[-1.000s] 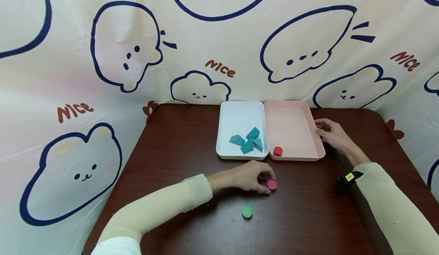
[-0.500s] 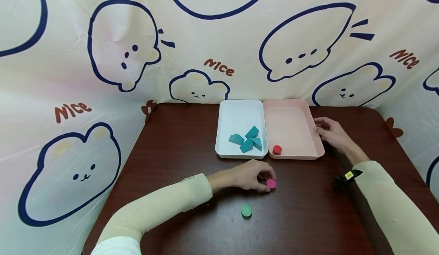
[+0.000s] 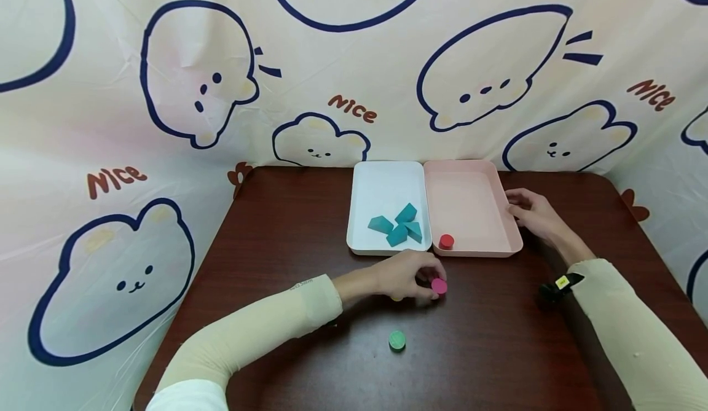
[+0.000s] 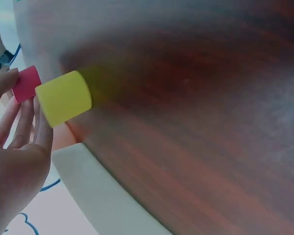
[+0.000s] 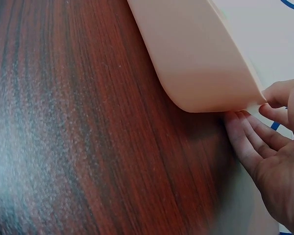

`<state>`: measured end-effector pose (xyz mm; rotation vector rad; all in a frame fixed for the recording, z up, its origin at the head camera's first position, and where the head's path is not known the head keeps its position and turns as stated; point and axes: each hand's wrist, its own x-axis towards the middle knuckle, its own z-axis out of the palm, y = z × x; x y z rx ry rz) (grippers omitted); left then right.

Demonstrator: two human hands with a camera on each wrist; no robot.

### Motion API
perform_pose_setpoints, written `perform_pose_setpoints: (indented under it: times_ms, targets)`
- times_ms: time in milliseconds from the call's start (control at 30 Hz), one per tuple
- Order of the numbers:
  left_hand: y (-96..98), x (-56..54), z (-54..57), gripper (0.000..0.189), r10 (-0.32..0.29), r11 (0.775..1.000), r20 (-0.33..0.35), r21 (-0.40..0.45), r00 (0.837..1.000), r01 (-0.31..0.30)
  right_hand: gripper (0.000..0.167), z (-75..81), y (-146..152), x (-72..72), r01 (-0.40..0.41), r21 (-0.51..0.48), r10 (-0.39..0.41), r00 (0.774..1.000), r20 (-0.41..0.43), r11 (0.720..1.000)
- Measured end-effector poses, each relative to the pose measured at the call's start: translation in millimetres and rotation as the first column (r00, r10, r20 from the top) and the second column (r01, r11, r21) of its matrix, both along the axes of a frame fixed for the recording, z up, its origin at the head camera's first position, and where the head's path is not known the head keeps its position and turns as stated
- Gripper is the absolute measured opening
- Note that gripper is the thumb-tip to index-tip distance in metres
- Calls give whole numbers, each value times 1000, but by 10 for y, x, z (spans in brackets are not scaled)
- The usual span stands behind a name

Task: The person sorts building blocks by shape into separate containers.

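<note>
My left hand pinches a pink cylinder block between thumb and fingertips, in front of the two trays. Beneath the palm a sliver of a yellow block shows, mostly hidden from above; in the left wrist view this yellow block appears large beside the held pink one. At the right side of the pink tray, my right hand holds the tray's edge. The right wrist view has its fingertips against the outer wall and the thumb side at the rim.
A white tray touches the pink tray's left side and contains several teal angular blocks. One red cylinder block sits in the pink tray's near left corner. Nearer me, a green cylinder block rests on the dark wooden table. A patterned curtain hangs behind.
My left hand has risen slightly toward the trays with the pink block, and the yellow block's edge now shows under it. The right hand stays at the pink tray.
</note>
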<state>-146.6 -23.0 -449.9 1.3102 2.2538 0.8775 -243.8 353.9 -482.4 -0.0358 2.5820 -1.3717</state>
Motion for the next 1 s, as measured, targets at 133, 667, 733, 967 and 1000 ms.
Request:
perform_pose_setpoints:
  times_ms: [133, 667, 733, 967, 1000]
  targets:
    - [16, -37, 66, 30, 10, 1000, -12, 29, 1000, -9, 55, 8, 3, 3, -4, 3, 4, 1000, -6, 1000]
    - [190, -316, 286, 29, 134, 986, 36, 90, 990, -137, 54, 7, -12, 9, -1, -13, 1, 1000, -2, 1000]
    - [211, -367, 304, 28, 152, 983, 41, 100, 987, -156, 54, 7, -13, 11, 1, -11, -1, 1000, -4, 1000]
    - [262, -547, 328, 25, 218, 968, 44, 118, 975, -222, 54, 9, -9, 18, 10, -8, -11, 1000, -15, 1000]
    - [270, -570, 331, 25, 220, 968, 41, 113, 975, -223, 54, 9, -8, 18, 12, -8, -12, 1000, -15, 1000]
